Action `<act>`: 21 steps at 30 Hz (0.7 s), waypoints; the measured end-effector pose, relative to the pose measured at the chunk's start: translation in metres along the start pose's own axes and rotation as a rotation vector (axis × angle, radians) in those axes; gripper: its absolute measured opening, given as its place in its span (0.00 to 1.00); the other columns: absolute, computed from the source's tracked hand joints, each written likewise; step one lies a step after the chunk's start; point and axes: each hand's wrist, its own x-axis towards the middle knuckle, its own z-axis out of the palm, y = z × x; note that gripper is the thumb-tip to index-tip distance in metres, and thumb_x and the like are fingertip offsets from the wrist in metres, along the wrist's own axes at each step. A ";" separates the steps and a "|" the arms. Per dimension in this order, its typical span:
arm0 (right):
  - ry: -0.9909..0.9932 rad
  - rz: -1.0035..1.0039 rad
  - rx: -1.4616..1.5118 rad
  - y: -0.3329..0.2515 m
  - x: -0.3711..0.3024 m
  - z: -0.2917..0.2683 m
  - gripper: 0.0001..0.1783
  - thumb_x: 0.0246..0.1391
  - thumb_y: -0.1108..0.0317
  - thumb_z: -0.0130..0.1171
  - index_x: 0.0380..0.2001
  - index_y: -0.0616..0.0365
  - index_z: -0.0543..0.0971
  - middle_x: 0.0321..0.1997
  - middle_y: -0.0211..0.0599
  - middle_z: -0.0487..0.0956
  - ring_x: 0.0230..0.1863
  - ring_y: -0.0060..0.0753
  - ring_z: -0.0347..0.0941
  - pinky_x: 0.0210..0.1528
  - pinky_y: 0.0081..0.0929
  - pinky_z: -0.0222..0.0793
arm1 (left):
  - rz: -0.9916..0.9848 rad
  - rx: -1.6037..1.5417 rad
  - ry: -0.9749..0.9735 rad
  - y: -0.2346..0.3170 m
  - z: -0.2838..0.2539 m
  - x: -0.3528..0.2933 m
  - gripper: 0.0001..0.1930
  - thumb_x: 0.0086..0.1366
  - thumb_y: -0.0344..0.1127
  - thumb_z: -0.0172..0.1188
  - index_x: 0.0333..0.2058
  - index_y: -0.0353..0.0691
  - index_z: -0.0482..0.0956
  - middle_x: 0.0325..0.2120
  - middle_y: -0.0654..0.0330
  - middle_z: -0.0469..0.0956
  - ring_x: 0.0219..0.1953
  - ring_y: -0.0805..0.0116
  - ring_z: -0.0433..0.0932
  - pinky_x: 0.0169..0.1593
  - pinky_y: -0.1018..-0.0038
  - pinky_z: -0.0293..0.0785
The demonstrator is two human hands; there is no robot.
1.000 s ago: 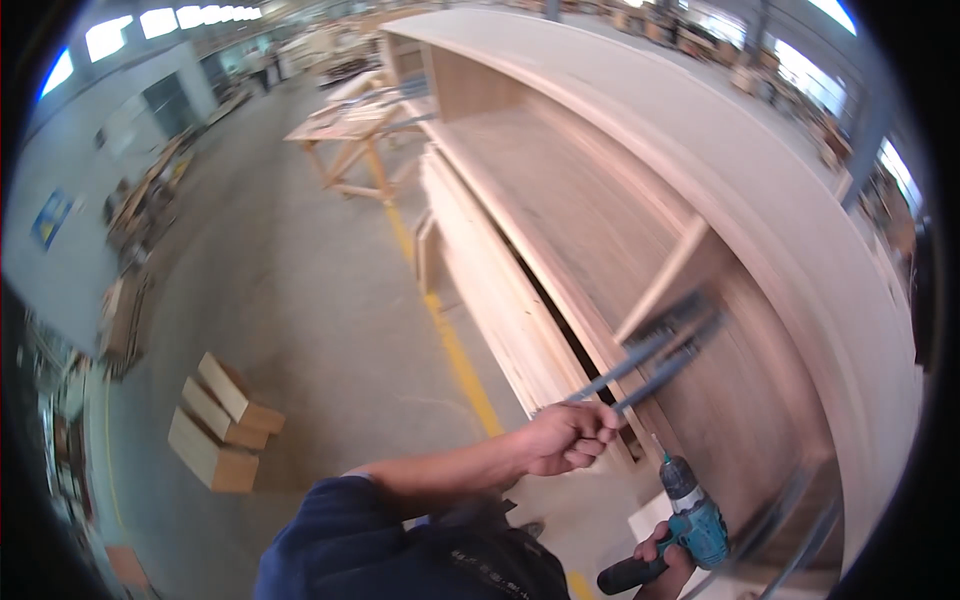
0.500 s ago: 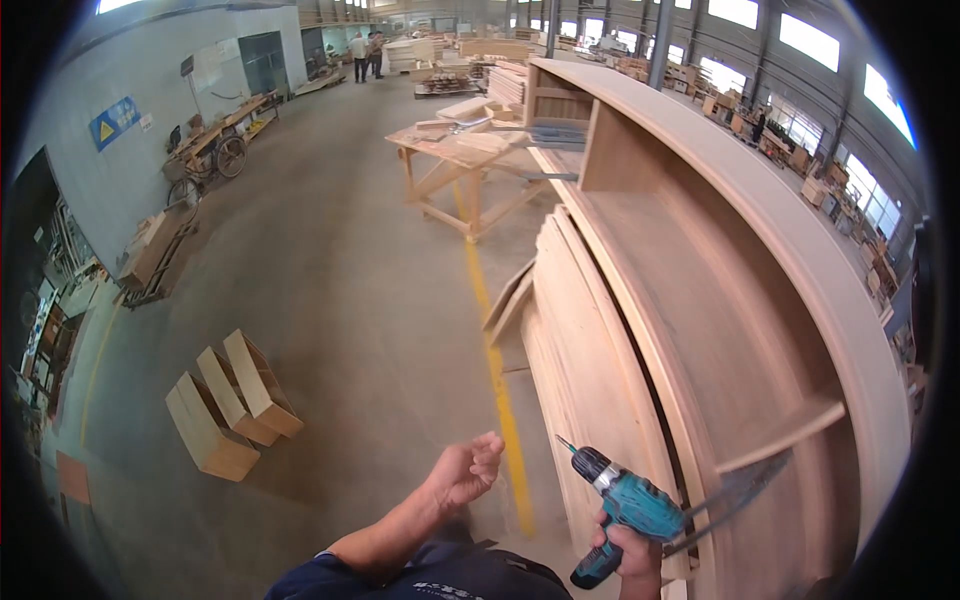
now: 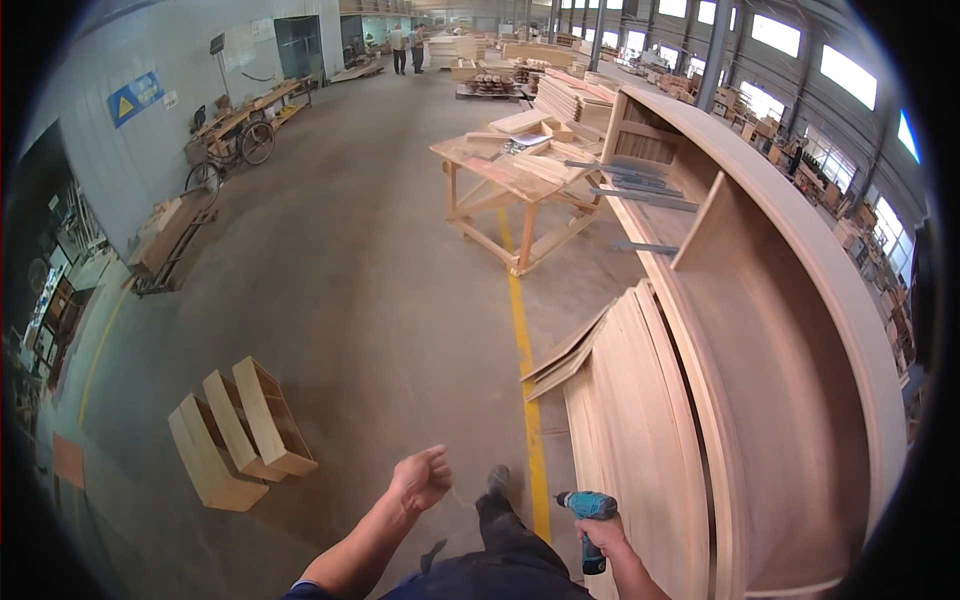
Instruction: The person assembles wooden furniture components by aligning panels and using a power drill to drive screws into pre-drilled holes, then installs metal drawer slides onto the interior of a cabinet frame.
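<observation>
My right hand (image 3: 603, 534) is wrapped round the grip of a teal and black cordless drill (image 3: 592, 506). The drill's black chuck faces left, and its battery end hangs down. Held out over the floor on the other side of my body, my left hand (image 3: 422, 478) has its fingers curled in. Whatever lies inside those fingers, if anything, is hidden. To the right of the drill stands a long, pale wooden cabinet (image 3: 745, 330) with its shelf compartments open. Flat wooden panels (image 3: 635, 400) lean along its near side, close to the drill.
Several narrow wooden drawer boxes (image 3: 238, 430) stand on the floor at left. Ahead is a wooden worktable (image 3: 475, 165) with boards. Grey metal rails (image 3: 645, 190) lie across the cabinet's far end. A tricycle cart (image 3: 235, 140) stands by the wall; two people (image 3: 408, 50) stand far off.
The view has shifted as I step forward. The drill has swung lower and now points left. My left hand has moved left, its fingers still curled. Rails near the drill have left view.
</observation>
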 end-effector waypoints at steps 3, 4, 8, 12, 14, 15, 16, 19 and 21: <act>0.096 0.169 -0.281 0.028 0.083 0.002 0.09 0.39 0.68 0.64 0.27 0.60 0.82 0.23 0.37 0.82 0.24 0.29 0.80 0.31 0.30 0.76 | 0.104 0.073 0.209 0.050 -0.002 0.057 0.16 0.69 0.30 0.53 0.22 0.47 0.60 0.16 0.69 0.57 0.17 0.75 0.56 0.21 0.77 0.54; 0.135 0.170 -0.427 0.019 0.112 0.008 0.11 0.38 0.65 0.65 0.27 0.60 0.83 0.24 0.39 0.83 0.25 0.30 0.81 0.33 0.31 0.77 | 0.158 0.095 0.277 0.068 -0.027 0.085 0.16 0.69 0.31 0.53 0.22 0.46 0.61 0.16 0.68 0.58 0.17 0.73 0.57 0.21 0.76 0.54; -0.024 0.228 -0.647 -0.037 0.208 0.027 0.19 0.37 0.58 0.67 0.31 0.60 0.84 0.26 0.43 0.84 0.32 0.37 0.84 0.37 0.33 0.79 | 0.245 0.014 0.381 0.129 -0.139 0.162 0.13 0.66 0.26 0.47 0.21 0.43 0.62 0.16 0.62 0.59 0.19 0.66 0.58 0.23 0.70 0.59; -0.121 0.320 -0.781 -0.056 0.308 0.019 0.18 0.34 0.59 0.66 0.29 0.60 0.85 0.29 0.48 0.84 0.35 0.42 0.84 0.40 0.35 0.78 | 0.109 -0.224 0.701 0.161 -0.167 0.207 0.12 0.64 0.26 0.41 0.21 0.43 0.60 0.17 0.62 0.56 0.19 0.66 0.54 0.22 0.70 0.57; -0.135 0.318 -0.800 -0.095 0.347 0.030 0.18 0.33 0.59 0.66 0.28 0.61 0.85 0.29 0.49 0.84 0.35 0.44 0.84 0.40 0.35 0.78 | 0.110 -0.302 0.756 0.171 -0.207 0.221 0.11 0.64 0.26 0.41 0.22 0.43 0.60 0.17 0.62 0.57 0.19 0.66 0.55 0.22 0.71 0.58; -0.141 0.314 -0.779 -0.119 0.367 0.039 0.18 0.33 0.60 0.66 0.29 0.60 0.85 0.29 0.48 0.84 0.35 0.44 0.84 0.40 0.35 0.78 | 0.097 -0.422 0.833 0.176 -0.231 0.233 0.11 0.64 0.26 0.40 0.22 0.43 0.61 0.17 0.62 0.59 0.19 0.66 0.58 0.22 0.71 0.61; -0.137 0.313 -0.762 -0.142 0.387 0.044 0.19 0.34 0.60 0.66 0.31 0.60 0.85 0.30 0.48 0.84 0.35 0.44 0.84 0.40 0.35 0.77 | 0.073 -0.545 0.902 0.186 -0.238 0.253 0.10 0.64 0.27 0.40 0.22 0.42 0.63 0.18 0.62 0.61 0.18 0.67 0.60 0.22 0.72 0.63; -0.044 0.337 -0.641 -0.204 0.428 0.055 0.21 0.34 0.61 0.67 0.36 0.60 0.85 0.33 0.47 0.85 0.37 0.42 0.84 0.42 0.35 0.77 | -0.087 -0.278 0.822 0.233 -0.195 0.309 0.11 0.65 0.26 0.38 0.25 0.41 0.68 0.18 0.62 0.66 0.18 0.67 0.64 0.21 0.74 0.66; -0.066 0.303 -0.691 -0.222 0.480 0.079 0.24 0.34 0.59 0.70 0.38 0.58 0.84 0.36 0.45 0.85 0.39 0.39 0.84 0.44 0.33 0.78 | -0.003 -0.284 0.773 0.283 -0.207 0.360 0.11 0.66 0.25 0.39 0.27 0.40 0.71 0.19 0.62 0.67 0.18 0.68 0.65 0.21 0.74 0.67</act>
